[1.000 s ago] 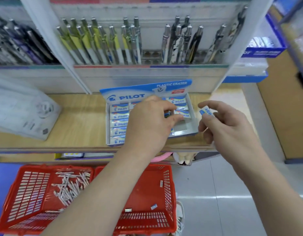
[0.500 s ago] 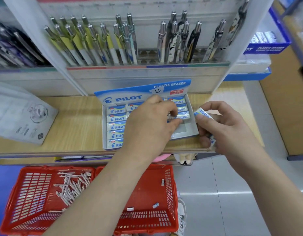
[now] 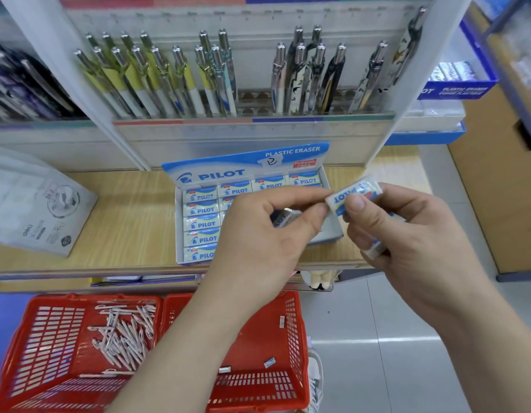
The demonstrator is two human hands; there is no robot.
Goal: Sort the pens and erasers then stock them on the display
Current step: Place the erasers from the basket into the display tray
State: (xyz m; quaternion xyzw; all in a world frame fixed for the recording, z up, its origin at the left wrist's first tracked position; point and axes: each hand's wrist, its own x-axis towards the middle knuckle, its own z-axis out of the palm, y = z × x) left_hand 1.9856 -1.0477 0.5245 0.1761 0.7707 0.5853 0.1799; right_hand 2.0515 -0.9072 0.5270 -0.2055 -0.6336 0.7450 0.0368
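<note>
A white and blue PILOT eraser is held just right of the eraser display box, above the shelf. My right hand grips it, thumb on top. My left hand pinches its left end with thumb and forefinger. A second eraser is tucked in my right hand's lower fingers. The box holds rows of PILOT erasers; my left hand hides its right part. Below, a red basket holds several pale pens, and another red basket holds a few loose erasers.
The box stands on a wooden shelf under a rack of upright pens. A plastic-wrapped pack lies on the shelf at left. A blue eraser box sits on a shelf at far right. Grey floor tiles lie below right.
My left hand has lifted off the box and moved right to pinch the eraser in my right hand. My right hand has turned that eraser and raised it slightly.
</note>
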